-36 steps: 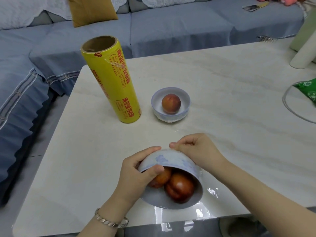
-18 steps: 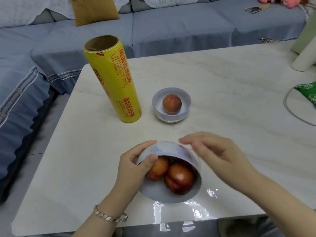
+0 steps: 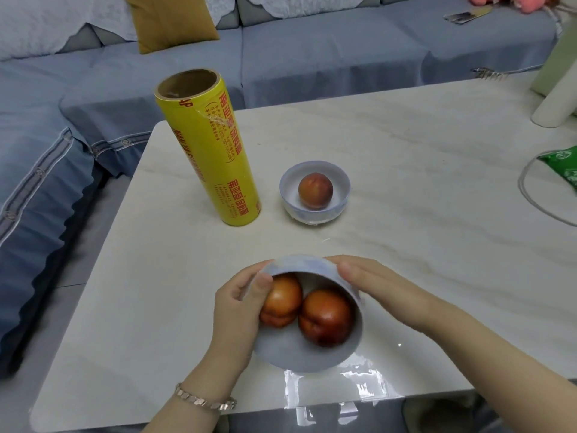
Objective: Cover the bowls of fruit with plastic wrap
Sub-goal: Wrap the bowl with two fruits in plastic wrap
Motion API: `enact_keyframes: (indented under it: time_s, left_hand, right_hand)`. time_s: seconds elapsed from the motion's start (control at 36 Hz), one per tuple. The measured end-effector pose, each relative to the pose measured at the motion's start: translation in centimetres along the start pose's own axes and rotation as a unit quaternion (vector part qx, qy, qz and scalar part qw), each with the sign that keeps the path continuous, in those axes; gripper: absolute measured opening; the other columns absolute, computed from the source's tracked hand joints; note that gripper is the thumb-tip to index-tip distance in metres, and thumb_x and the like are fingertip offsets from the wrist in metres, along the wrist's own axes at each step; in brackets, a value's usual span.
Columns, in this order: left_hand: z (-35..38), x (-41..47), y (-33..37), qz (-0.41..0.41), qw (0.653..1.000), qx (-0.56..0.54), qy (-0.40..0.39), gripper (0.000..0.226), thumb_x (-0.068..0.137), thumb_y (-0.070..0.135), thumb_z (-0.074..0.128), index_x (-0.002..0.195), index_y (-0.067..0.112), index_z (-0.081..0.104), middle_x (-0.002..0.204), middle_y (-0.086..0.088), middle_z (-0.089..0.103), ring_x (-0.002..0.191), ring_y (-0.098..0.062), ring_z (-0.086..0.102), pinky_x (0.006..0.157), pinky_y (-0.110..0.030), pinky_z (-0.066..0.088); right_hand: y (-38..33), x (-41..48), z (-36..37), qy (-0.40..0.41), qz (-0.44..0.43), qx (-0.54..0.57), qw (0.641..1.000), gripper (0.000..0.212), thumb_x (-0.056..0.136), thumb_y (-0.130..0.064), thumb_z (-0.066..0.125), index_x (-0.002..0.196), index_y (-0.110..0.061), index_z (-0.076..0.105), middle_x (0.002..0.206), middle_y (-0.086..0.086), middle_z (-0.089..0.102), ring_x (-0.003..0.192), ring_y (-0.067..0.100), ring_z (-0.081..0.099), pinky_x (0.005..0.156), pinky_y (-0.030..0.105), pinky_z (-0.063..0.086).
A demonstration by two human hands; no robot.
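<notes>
Left hand (image 3: 240,304) grips tilted bowl (image 3: 299,351) at rim, thumb inside; right hand (image 3: 381,285) flat, fingers straight against bowl's side.

The right hand (image 3: 382,287) has let go of its pinch at the far rim of the bowl (image 3: 290,353) held between the hands. After lifting clear for a moment, its straight fingers now lie flat against the bowl's right side, opposite the left hand (image 3: 237,310).

A home living room: a blue-grey sofa (image 3: 312,54) with a mustard cushion (image 3: 170,21) wraps round a low marble-topped table (image 3: 421,182), with pink plush toys (image 3: 512,3) lying on the seat.
</notes>
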State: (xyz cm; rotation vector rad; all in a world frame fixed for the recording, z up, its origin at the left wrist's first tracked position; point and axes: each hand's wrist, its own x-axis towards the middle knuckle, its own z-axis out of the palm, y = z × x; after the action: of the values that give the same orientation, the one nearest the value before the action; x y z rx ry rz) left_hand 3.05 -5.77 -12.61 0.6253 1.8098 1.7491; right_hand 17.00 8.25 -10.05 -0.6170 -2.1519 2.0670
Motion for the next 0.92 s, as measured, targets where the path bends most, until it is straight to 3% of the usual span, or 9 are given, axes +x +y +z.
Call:
enact_keyframes:
  time_s: [0.11,0.19,0.28,0.39,0.5,0.56,0.67,0.78,0.92]
  left_hand:
    - [0.7,0.1,0.2,-0.104,0.990,-0.075,0.064,0.051,0.065,0.060,0.051,0.083,0.016,0.068,0.089,-0.006,0.071,0.086,-0.022,0.064,0.085,-0.042,0.050]
    - [1.3,-0.1,0.4,-0.167,0.979,-0.116,0.012,0.061,0.065,0.063,0.048,0.096,0.015,0.070,0.101,-0.010,0.072,0.097,-0.023,0.067,0.091,-0.042,0.049]
    - [1.2,0.2,0.9,-0.216,0.969,-0.108,-0.049,0.057,0.077,0.056,0.046,0.104,0.012,0.069,0.104,-0.011,0.072,0.100,-0.023,0.067,0.092,-0.039,0.048]
    - [0.3,2.0,1.5,-0.130,0.985,0.047,-0.104,0.042,0.084,0.046,0.054,0.114,0.017,0.063,0.119,-0.005,0.065,0.117,-0.020,0.057,0.108,-0.041,0.037]
    - [1.0,2.8,2.4,-0.103,0.969,0.118,-0.193,0.044,0.077,0.057,0.058,0.108,0.026,0.064,0.114,0.009,0.066,0.104,0.002,0.059,0.095,-0.015,0.042]
    - [1.6,2.5,2.3,-0.080,0.963,0.145,-0.213,0.049,0.073,0.054,0.054,0.103,0.018,0.069,0.108,0.008,0.069,0.099,0.000,0.062,0.091,-0.014,0.045]
    - [1.7,1.8,1.2,-0.061,0.978,0.120,-0.160,0.044,0.067,0.053,0.055,0.088,0.018,0.073,0.095,0.007,0.073,0.090,-0.001,0.064,0.082,-0.015,0.046]
    - [1.7,1.1,0.4,-0.070,0.986,0.107,-0.104,0.039,0.073,0.051,0.068,0.090,0.016,0.073,0.094,0.005,0.074,0.089,-0.001,0.065,0.079,-0.014,0.048]
    - [1.9,0.4,0.4,-0.059,0.987,0.134,-0.071,0.043,0.061,0.046,0.071,0.095,0.019,0.071,0.094,0.012,0.071,0.087,0.006,0.063,0.071,-0.003,0.045]
  right_hand:
    - [1.2,-0.9,0.3,0.011,0.002,0.107,0.994,0.047,0.075,-0.053,0.059,0.114,-0.027,0.064,0.110,-0.005,0.069,0.105,0.011,0.064,0.085,0.020,0.049]
    - [1.4,-0.8,0.5,0.095,-0.011,0.125,0.988,0.026,0.078,-0.033,0.055,0.099,-0.025,0.068,0.084,-0.013,0.071,0.081,0.000,0.065,0.068,0.011,0.048]
    - [1.6,-0.8,0.6,0.146,-0.017,0.115,0.982,0.014,0.077,-0.029,0.059,0.084,-0.022,0.069,0.063,-0.013,0.066,0.059,-0.003,0.059,0.057,0.008,0.045]
    - [2.1,-1.0,0.5,0.167,-0.010,0.105,0.980,0.017,0.076,-0.028,0.060,0.088,-0.023,0.071,0.070,-0.012,0.072,0.066,-0.001,0.064,0.061,0.010,0.049]
    - [2.0,-1.1,0.6,0.152,-0.008,0.099,0.983,0.025,0.069,-0.026,0.063,0.092,-0.021,0.070,0.080,-0.008,0.075,0.075,0.004,0.069,0.065,0.012,0.051]
    - [2.0,-1.0,0.7,0.149,-0.002,0.088,0.985,0.029,0.064,-0.030,0.063,0.091,-0.022,0.070,0.083,-0.005,0.075,0.077,0.007,0.070,0.066,0.014,0.052]
    - [1.8,-0.8,0.4,0.138,0.029,0.061,0.988,0.031,0.067,-0.041,0.068,0.096,-0.028,0.069,0.092,0.014,0.073,0.084,0.018,0.068,0.079,0.028,0.054]
    - [0.3,-0.3,-0.3,0.108,0.045,0.025,0.993,0.030,0.068,-0.037,0.069,0.095,-0.024,0.070,0.097,-0.001,0.072,0.088,0.007,0.066,0.082,0.022,0.052]
    - [-1.8,1.2,-0.7,0.095,0.062,-0.084,0.990,0.016,0.079,-0.026,0.069,0.084,-0.012,0.071,0.077,-0.002,0.069,0.069,0.005,0.060,0.062,0.008,0.046]
